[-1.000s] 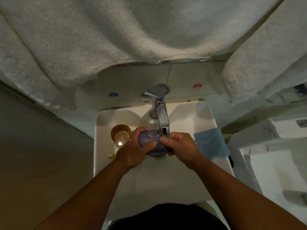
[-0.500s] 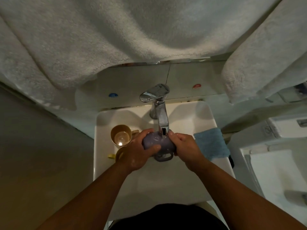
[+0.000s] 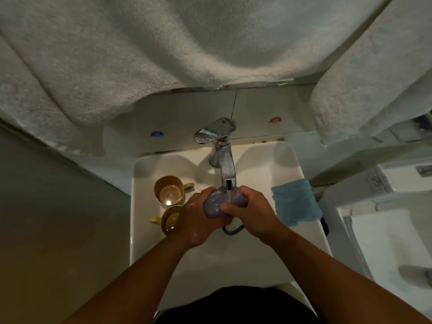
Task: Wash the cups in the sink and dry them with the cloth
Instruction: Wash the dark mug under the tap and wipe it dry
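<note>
Both hands hold the purple cup (image 3: 216,204) under the tap (image 3: 225,167), over the sink (image 3: 233,260). The left hand (image 3: 198,220) wraps its fingers round the cup's left side; the right hand (image 3: 251,213) curls round the right side, its thumb across the cup's wall. So each grip is closed on the cup, and the cup lies tilted on its side between them, its handle (image 3: 232,229) hanging below the hands. Water appears to fall from the spout onto the cup's upper wall, just above the two grips.

The step in hand looks like rinsing. To do it well, I judge the cup should be turned slowly between the hands so that the stream reaches every part of the wall, then tipped mouth-up to flood the inside and tipped again to pour it out. Wet plastic or glaze is likely slippery, so one grip should stay firm while the other rubs. The handle deserves a pass of the thumb too.

Two gold cups (image 3: 168,189) stand just left of the left grip, one nearer the wall and one touching distance from the wrist; an elbow swing could knock them. The blue cloth (image 3: 295,202) lies on the sink's rim just right of the right grip, ready for drying.
</note>
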The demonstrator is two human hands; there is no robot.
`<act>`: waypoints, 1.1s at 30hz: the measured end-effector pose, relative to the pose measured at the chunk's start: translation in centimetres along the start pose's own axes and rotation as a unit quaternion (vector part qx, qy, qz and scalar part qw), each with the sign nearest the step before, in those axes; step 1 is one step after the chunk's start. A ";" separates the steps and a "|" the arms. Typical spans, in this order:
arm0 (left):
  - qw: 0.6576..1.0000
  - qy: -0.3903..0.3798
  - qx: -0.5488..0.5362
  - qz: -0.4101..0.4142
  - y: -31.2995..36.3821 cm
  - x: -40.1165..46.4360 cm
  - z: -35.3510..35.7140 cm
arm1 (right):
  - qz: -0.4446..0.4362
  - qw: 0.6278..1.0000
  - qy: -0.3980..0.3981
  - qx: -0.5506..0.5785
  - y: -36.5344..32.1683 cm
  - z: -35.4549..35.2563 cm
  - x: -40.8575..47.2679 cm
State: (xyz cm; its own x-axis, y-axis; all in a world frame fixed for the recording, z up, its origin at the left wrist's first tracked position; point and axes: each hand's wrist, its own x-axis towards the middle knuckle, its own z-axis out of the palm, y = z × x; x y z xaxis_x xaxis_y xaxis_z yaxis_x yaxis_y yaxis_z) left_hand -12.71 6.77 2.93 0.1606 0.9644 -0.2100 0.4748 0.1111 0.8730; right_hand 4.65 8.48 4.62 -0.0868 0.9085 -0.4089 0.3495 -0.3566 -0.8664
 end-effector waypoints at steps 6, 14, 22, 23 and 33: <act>1.000 -0.007 0.017 0.020 -0.7 -0.3 -0.1 | 0.000 0.999 -0.001 0.040 0.3 0.0 0.1; 1.000 0.010 0.009 0.017 -0.2 -0.1 0.2 | 0.051 0.993 0.035 0.099 -0.3 -0.3 0.3; 1.000 0.008 0.016 -0.014 -0.6 0.0 0.5 | 0.017 1.000 0.020 0.011 -0.5 -0.7 0.4; 1.000 0.016 0.018 -0.007 -0.5 0.0 0.5 | 0.015 0.999 0.029 0.010 -0.6 -0.5 0.4; 0.999 0.026 -0.013 -0.046 -0.9 -0.6 -1.5 | -0.041 0.998 -0.037 -0.026 -1.4 0.0 0.5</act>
State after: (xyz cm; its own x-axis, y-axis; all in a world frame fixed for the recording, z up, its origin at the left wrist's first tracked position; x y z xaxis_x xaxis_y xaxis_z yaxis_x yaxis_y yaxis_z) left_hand -14.57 6.40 2.90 0.0721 0.9607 -0.2681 0.4624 0.2059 0.8624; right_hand 4.09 9.40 5.60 -0.1850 0.9147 -0.3593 0.3856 -0.2688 -0.8826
